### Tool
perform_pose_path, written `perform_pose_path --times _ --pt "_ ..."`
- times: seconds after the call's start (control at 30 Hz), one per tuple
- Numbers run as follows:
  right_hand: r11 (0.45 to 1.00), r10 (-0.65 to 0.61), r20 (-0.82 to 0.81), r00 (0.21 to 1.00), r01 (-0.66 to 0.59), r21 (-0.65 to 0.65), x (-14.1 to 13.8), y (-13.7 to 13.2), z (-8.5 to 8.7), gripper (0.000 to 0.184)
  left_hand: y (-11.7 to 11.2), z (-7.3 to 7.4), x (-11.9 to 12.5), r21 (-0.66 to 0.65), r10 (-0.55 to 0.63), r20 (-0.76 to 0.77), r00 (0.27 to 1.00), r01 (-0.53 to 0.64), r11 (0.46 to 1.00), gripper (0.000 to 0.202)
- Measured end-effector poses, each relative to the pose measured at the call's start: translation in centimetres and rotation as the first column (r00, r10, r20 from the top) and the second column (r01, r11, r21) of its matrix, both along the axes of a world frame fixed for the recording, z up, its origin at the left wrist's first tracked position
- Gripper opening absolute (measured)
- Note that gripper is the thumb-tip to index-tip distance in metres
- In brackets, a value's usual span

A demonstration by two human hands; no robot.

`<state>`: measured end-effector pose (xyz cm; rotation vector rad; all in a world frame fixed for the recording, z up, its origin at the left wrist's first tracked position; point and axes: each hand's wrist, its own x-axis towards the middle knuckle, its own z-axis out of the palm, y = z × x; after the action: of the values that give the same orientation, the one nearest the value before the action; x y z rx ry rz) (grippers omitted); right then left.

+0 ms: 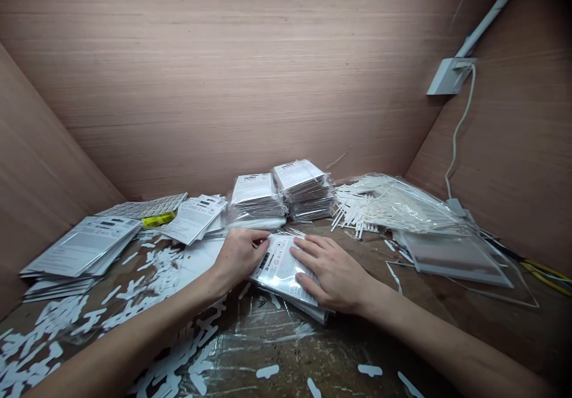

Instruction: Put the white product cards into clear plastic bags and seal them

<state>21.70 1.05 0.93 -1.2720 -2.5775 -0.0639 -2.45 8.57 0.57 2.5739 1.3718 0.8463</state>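
In the middle of the bench, a small pile of white printed cards in clear plastic sleeves [277, 261] lies at an angle, black markings along its left side. My left hand [239, 258] pinches the top card at its upper left edge, thumb and fingers curled together; the fingertips are partly hidden. Flat across the right half of the same card rests my right hand [328, 270], its fingers spread. Just behind my hands stand two stacks of similar sleeved cards, a left stack [254, 198] and a taller right stack [304, 183].
Loose sleeved cards [83, 246] and a yellow packet [158, 219] lie at the left. White paper cut-outs [134, 294] litter the left and front. Thin white sticks [360, 204] and plastic sheets [456, 255] lie right. A power socket [451, 76] with a cable hangs on the wall.
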Motion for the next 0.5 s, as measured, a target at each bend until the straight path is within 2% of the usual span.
perform_pose_path --times 0.13,0.3,0.4,0.5 --pt "1.0 -0.02 0.018 1.0 0.02 0.021 -0.4 0.1 0.2 0.05 -0.6 0.3 0.5 0.044 -0.028 -0.146 0.989 0.034 0.998 0.023" --pt "0.997 -0.066 0.074 0.995 0.062 0.053 -0.3 0.3 -0.1 0.051 -1.6 1.5 1.5 0.014 -0.103 -0.329 0.939 0.114 0.993 0.023" --pt "0.992 -0.101 0.114 0.988 0.092 0.087 -0.7 0.4 -0.3 0.049 -1.7 1.7 2.2 -0.009 -0.133 -0.366 0.921 0.139 0.99 0.022" --pt "0.989 -0.114 0.12 0.986 0.101 0.108 -1.1 0.5 -0.4 0.047 -1.2 2.0 2.0 -0.048 -0.196 -0.337 0.921 0.191 0.98 0.02"
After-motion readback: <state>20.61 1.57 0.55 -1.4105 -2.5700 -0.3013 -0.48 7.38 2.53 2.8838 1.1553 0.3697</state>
